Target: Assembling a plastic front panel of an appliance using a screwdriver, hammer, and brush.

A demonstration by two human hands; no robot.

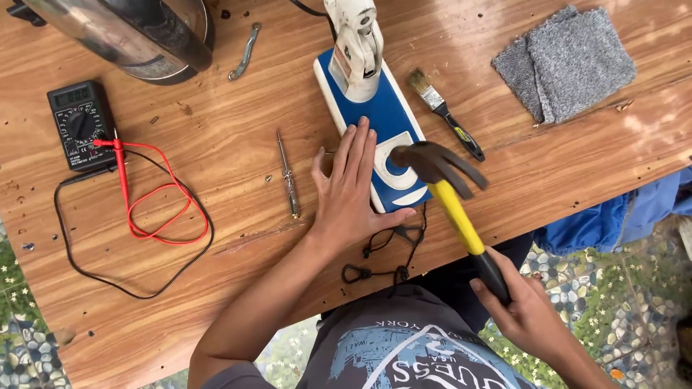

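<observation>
Now left hand [351,194] lies flat, fingers spread, on the blue-white plastic appliance base [380,119] mid-table; right hand [525,306] fists the claw hammer [450,194]'s black grip, yellow shaft, steel head over the base's near end.

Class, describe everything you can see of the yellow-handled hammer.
The claw hammer with a dark metal head and yellow handle ends in a black grip, which the right hand clasps. It slants up and leftward, its head above the blue-and-white appliance base, which the left hand presses flat on the wooden table.
</observation>
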